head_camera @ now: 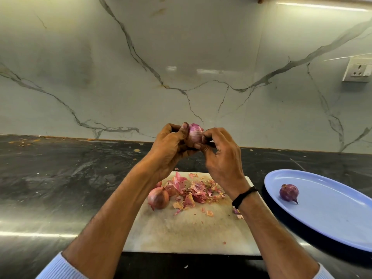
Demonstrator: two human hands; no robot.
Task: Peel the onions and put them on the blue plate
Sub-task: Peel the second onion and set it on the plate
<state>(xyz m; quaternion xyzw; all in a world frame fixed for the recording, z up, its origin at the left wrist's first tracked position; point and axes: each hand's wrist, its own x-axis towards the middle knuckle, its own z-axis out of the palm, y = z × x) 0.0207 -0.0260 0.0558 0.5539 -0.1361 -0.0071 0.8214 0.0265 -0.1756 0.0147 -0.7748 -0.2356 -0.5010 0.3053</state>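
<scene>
At the middle of the frame, above the table (pixel 50 178), both hands hold a half-peeled red onion (pixel 195 132). The left hand (pixel 169 146) has its grip clamped round the bulb, thumb on top, and the right hand (pixel 219 156) has its grip pinched on the bulb's right side. Below them a white cutting board (pixel 187 228) carries a heap of onion skins (pixel 193 190) and, at its left edge, an unpeeled onion (pixel 159 198). At lower right a peeled onion (pixel 288 192) lies on the blue plate (pixel 332 218).

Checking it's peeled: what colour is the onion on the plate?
Deep purple: the onion on the blue plate, seen best in the head view.
</scene>
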